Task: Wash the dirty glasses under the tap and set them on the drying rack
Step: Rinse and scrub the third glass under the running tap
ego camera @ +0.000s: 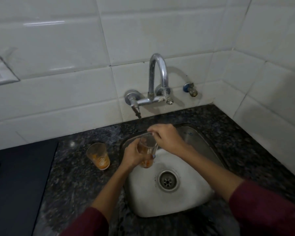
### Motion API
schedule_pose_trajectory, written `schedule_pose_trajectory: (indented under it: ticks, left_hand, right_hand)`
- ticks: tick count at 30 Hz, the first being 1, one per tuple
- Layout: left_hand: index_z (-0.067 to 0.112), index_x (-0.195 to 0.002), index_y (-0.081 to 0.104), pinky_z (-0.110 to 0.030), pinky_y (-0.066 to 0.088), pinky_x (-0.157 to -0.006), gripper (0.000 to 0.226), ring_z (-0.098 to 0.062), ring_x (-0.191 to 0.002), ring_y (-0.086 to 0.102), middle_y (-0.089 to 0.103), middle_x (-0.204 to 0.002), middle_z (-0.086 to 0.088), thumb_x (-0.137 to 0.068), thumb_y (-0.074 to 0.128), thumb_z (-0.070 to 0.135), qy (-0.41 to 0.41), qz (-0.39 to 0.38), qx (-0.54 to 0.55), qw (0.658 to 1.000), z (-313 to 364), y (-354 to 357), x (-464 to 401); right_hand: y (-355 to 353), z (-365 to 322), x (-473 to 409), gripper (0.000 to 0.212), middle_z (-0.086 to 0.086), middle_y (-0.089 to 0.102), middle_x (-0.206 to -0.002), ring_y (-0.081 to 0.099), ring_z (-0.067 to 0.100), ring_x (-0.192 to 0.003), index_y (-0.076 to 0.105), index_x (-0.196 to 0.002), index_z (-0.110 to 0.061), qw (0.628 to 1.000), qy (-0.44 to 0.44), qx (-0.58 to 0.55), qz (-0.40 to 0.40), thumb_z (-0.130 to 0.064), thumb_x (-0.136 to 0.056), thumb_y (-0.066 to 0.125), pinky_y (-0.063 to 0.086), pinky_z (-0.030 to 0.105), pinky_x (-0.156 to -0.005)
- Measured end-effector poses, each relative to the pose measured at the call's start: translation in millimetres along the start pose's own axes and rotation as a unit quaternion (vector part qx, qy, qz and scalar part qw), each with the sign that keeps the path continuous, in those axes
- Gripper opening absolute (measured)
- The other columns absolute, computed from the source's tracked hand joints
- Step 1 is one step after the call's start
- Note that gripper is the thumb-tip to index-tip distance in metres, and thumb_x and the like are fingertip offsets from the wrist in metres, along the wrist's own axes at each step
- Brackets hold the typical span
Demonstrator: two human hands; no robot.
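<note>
Glass (147, 151) — orange-smeared — gripped by left hand (132, 155), right hand (165, 137) pinching rim.

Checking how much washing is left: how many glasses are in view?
2. One glass is over the sink, gripped by the left hand, with the right hand at its rim. The second glass stands on the counter, left of the sink.

One camera only, worn on the head, looking forward and steeply down from close above the desk (78, 181). The sink (191, 198) fills the lower middle; the tap (157, 77) on the tiled wall (58, 53) stands at twelve o'clock. Both forearms enter from six o'clock. Wide-angle bending curves the edges.
</note>
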State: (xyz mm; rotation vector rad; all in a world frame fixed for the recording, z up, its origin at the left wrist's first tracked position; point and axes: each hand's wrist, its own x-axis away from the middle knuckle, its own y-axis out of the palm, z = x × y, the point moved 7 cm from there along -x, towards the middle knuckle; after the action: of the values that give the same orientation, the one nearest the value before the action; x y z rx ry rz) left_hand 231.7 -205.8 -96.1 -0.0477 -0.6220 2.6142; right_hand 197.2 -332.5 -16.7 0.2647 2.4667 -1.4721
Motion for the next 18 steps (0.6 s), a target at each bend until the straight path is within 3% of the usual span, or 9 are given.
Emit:
schedule_pose_trajectory:
  ticks: [3, 5, 8, 12, 15, 16, 18]
  left_hand:
    - [0.024, -0.106, 0.065, -0.035, 0.054, -0.088, 0.077, -0.012, -0.093, 0.066, 0.071, -0.101, 0.004, -0.036, 0.084, 0.047, 0.008, -0.041, 0.013, 0.999, 3, 25, -7]
    - [0.025, -0.105, 0.065, -0.033, 0.054, -0.085, 0.076, -0.012, -0.091, 0.066, 0.071, -0.099, 0.004, -0.034, 0.081, 0.049, 0.013, -0.058, 0.016, 0.998, 6, 38, -13]
    - [0.032, -0.101, 0.064, -0.036, 0.054, -0.087, 0.068, -0.014, -0.091, 0.066, 0.071, -0.098, 0.003, -0.037, 0.08, 0.044, 0.025, -0.077, 0.04, 0.996, 7, 51, -23]
    - [0.033, -0.103, 0.062, -0.041, 0.055, -0.089, 0.065, -0.021, -0.097, 0.067, 0.071, -0.105, -0.003, -0.043, 0.086, 0.03, 0.023, -0.077, 0.073, 0.994, 11, 51, -36]
    - [0.013, -0.12, 0.053, -0.026, 0.057, -0.079, 0.059, -0.017, -0.096, 0.063, 0.061, -0.118, -0.012, -0.07, 0.078, -0.005, -0.019, -0.018, 0.246, 0.969, -1, 42, -36]
    - [0.011, -0.121, 0.052, -0.024, 0.057, -0.074, 0.051, -0.016, -0.095, 0.062, 0.059, -0.119, -0.014, -0.077, 0.072, -0.005, -0.034, 0.001, 0.312, 0.95, -6, 41, -32]
    - [0.02, -0.111, 0.055, -0.032, 0.056, -0.072, 0.03, -0.021, -0.095, 0.063, 0.061, -0.117, -0.012, -0.085, 0.068, 0.014, -0.067, -0.005, 0.424, 0.903, -15, 51, -25]
  right_hand:
    - [-7, 9, 40, 0.036, 0.008, 0.073, -0.1, 0.064, 0.023, -0.099, 0.073, -0.096, -0.01, 0.998, -0.051, -0.018, -0.031, -0.004, -0.069, 0.049, 0.05, 0.031, -0.089]
    - [-3, 20, 53, 0.04, 0.007, 0.071, -0.106, 0.062, 0.021, -0.106, 0.073, -0.099, -0.01, 0.996, -0.053, 0.007, -0.074, -0.009, -0.066, 0.05, 0.047, 0.032, -0.094]
    - [0, 32, 54, 0.032, 0.005, 0.068, -0.108, 0.059, 0.02, -0.107, 0.067, -0.107, -0.015, 0.991, -0.033, 0.052, -0.119, -0.024, -0.08, 0.053, 0.043, 0.035, -0.091]
    - [10, 37, 35, 0.018, 0.011, 0.07, -0.092, 0.062, 0.027, -0.091, 0.064, -0.092, -0.014, 0.983, 0.019, 0.044, -0.177, -0.026, -0.092, 0.05, 0.047, 0.041, -0.082]
    - [-1, 47, 15, 0.017, 0.014, 0.072, -0.095, 0.065, 0.029, -0.093, 0.07, -0.094, -0.014, 0.989, 0.107, -0.023, -0.102, -0.021, -0.09, 0.055, 0.049, 0.035, -0.083]
    - [-6, 51, 11, 0.017, 0.014, 0.073, -0.095, 0.066, 0.026, -0.09, 0.072, -0.093, -0.013, 0.984, 0.149, -0.075, -0.064, -0.019, -0.089, 0.057, 0.048, 0.031, -0.08]
    - [-7, 57, 9, 0.015, 0.014, 0.073, -0.088, 0.066, 0.018, -0.078, 0.074, -0.089, -0.012, 0.954, 0.217, -0.207, -0.014, -0.016, -0.088, 0.059, 0.048, 0.024, -0.072]
